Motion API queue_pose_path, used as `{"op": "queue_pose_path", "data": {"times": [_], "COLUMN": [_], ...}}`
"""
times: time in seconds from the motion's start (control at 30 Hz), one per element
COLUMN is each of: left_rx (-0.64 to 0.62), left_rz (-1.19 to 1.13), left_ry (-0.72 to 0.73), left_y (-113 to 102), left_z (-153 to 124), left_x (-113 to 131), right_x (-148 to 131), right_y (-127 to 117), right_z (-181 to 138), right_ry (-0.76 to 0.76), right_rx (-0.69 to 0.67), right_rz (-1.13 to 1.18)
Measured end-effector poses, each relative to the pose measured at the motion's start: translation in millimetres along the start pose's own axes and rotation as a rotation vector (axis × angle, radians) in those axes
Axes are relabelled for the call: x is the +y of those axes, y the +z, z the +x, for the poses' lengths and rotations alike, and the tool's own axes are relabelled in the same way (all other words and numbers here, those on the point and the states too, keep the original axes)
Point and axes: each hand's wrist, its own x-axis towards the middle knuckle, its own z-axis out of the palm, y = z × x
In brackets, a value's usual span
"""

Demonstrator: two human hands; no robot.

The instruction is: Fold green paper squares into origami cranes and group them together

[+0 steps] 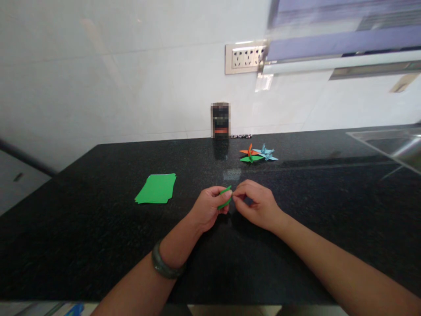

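My left hand point(210, 206) grips a small piece of folded green paper point(225, 201), thumb on top and fingers curled beneath. My right hand point(255, 202) is closed in a pinch just right of it, its fingertips meeting the left thumb tip. Whether the right fingertips hold an edge of the paper cannot be made out. Both hands are low over the dark countertop. Beyond them sits a group of folded paper cranes: an orange crane point(250, 152), a green crane point(251, 159) and light blue cranes point(267, 153). Left of my hands lies a stack of green paper sheets point(157, 188).
The black speckled countertop point(98, 228) runs back to a white tiled wall point(158, 87). Against the wall stands a dark, pixelated box-like object point(220, 120), with a patterned strip point(241, 136) beside it. A sink point(394, 142) lies at far right; a socket panel point(245, 58) is above.
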Motion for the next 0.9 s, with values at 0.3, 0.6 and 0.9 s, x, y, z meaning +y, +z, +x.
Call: {"op": "queue_pose_path", "data": {"times": [0.3, 0.6, 0.9], "left_rx": [-0.043, -0.088, -0.089], "left_rz": [-0.014, -0.132, 0.07], "left_ry": [0.058, -0.024, 0.175], "left_y": [-1.6, -2.0, -1.1], "left_z": [0.4, -0.1, -0.9], "left_x": [-0.8, 0.7, 2.4], "right_x": [4.4, 13.6, 12.9], "right_y": [3.2, 10.1, 3.6], "right_z": [-2.4, 1.8, 0.7], "right_ry": [0.219, 0.721, 0.831], "right_rx": [0.087, -0.024, -0.238], "right_rz": [-0.017, 0.514, 0.975]}}
